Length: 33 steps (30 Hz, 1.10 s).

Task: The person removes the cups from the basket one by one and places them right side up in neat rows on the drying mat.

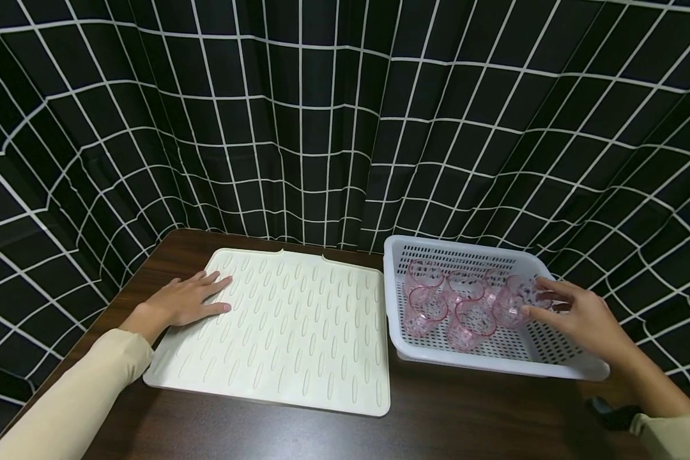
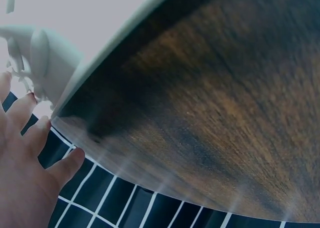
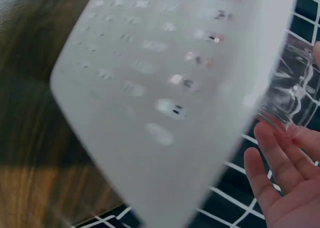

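A cream ribbed mat lies on the table, and the left hand rests flat on its left edge with fingers spread. In the left wrist view the left hand is beside the mat's edge. To the right, a white perforated basket holds several clear pink-rimmed glasses. Over its right end the right hand grips one glass between thumb and fingers. The right wrist view shows the right hand at a clear glass beyond the basket's wall.
The dark wooden table extends in front of the mat and basket. Behind and at both sides hangs a black curtain with white grid lines. A dark object is near the right sleeve.
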Each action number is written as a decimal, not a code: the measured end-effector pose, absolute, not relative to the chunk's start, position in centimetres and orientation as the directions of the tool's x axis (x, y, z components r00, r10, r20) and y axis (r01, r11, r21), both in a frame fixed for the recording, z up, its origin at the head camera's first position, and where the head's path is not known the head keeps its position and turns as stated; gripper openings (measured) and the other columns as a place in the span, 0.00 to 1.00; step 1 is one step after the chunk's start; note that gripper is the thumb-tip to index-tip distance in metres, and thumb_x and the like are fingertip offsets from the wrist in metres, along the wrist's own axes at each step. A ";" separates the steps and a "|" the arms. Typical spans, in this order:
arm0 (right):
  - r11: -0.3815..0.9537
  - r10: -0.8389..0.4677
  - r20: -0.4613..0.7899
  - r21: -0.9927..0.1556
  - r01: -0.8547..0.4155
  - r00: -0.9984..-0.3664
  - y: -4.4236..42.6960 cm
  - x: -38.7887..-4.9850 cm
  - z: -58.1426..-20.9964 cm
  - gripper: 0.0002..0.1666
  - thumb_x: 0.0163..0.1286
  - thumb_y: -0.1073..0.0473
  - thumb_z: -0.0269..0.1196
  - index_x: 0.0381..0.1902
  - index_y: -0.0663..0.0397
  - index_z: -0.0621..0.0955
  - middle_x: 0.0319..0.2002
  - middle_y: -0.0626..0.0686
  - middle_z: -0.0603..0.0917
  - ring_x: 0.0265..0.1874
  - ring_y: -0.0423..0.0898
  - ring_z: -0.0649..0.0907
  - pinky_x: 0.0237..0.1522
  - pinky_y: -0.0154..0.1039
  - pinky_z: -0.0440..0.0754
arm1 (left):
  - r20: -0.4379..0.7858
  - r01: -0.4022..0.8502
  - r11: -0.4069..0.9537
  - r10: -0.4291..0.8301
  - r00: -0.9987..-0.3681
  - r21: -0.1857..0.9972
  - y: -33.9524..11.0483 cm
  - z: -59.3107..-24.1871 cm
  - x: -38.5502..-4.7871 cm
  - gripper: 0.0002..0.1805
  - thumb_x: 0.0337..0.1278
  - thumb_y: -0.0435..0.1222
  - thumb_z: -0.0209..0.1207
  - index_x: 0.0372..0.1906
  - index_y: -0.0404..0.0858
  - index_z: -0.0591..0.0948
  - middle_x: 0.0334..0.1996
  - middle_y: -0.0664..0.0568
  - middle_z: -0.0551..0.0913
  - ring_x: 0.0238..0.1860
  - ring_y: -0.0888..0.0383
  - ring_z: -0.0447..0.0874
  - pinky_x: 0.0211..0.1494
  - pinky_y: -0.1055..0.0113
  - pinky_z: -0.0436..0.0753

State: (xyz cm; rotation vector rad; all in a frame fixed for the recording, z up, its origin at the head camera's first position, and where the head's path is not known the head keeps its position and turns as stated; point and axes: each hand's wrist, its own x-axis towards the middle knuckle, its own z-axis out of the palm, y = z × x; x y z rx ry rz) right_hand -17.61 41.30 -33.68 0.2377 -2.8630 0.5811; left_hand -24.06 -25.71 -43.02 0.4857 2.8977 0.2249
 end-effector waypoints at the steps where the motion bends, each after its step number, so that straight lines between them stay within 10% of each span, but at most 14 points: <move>1: 0.911 -0.110 0.246 -0.364 -0.197 -0.963 41.1 -17.6 -33.4 0.44 0.63 0.48 0.72 0.63 0.76 0.72 0.53 0.74 0.78 0.43 0.70 0.83 0.34 0.56 0.84 | -0.167 0.306 0.935 0.336 -0.927 0.179 -25.7 -43.0 -24.1 0.46 0.65 0.68 0.45 0.77 0.41 0.61 0.75 0.33 0.58 0.74 0.29 0.51 0.67 0.26 0.52; 5: 0.913 -0.094 0.277 -0.359 -0.194 -0.956 40.2 -17.7 -32.2 0.44 0.63 0.48 0.72 0.64 0.75 0.71 0.54 0.74 0.76 0.42 0.68 0.82 0.28 0.38 0.84 | -0.166 0.306 0.935 0.335 -0.928 0.177 -25.7 -43.1 -24.1 0.46 0.65 0.68 0.45 0.77 0.42 0.61 0.75 0.33 0.58 0.74 0.30 0.51 0.67 0.26 0.51; 11: 0.896 -0.117 0.283 -0.382 -0.224 -0.952 38.0 -17.5 -30.8 0.45 0.63 0.48 0.72 0.68 0.70 0.70 0.59 0.73 0.73 0.46 0.70 0.80 0.36 0.54 0.85 | -0.163 0.306 0.935 0.335 -0.928 0.180 -25.8 -43.2 -24.0 0.45 0.65 0.68 0.45 0.77 0.42 0.61 0.75 0.33 0.58 0.74 0.30 0.51 0.67 0.26 0.52; 20: 0.862 -0.191 0.337 -0.391 -0.322 -0.922 33.6 -17.0 -29.8 0.42 0.62 0.49 0.73 0.69 0.62 0.72 0.62 0.67 0.75 0.48 0.62 0.80 0.39 0.16 0.70 | -0.164 0.299 0.937 0.329 -0.930 0.181 -25.6 -43.0 -24.0 0.45 0.66 0.67 0.46 0.77 0.42 0.62 0.75 0.34 0.58 0.74 0.30 0.51 0.67 0.26 0.52; 28: 0.784 -0.268 0.380 -0.448 -0.429 -0.885 29.0 -16.7 -29.5 0.43 0.60 0.53 0.75 0.69 0.59 0.73 0.63 0.63 0.75 0.53 0.59 0.78 0.45 0.17 0.70 | -0.165 0.297 0.937 0.327 -0.931 0.182 -25.7 -43.1 -24.0 0.45 0.65 0.67 0.46 0.77 0.42 0.62 0.75 0.34 0.58 0.74 0.30 0.50 0.67 0.26 0.51; 33: 0.751 -0.350 0.389 -0.427 -0.503 -0.852 26.2 -16.3 -30.0 0.43 0.58 0.52 0.76 0.69 0.57 0.73 0.63 0.59 0.77 0.51 0.55 0.81 0.48 0.44 0.83 | -0.150 0.307 0.935 0.334 -0.931 0.179 -25.8 -43.3 -24.0 0.45 0.65 0.67 0.46 0.77 0.43 0.62 0.75 0.34 0.58 0.74 0.30 0.51 0.66 0.25 0.52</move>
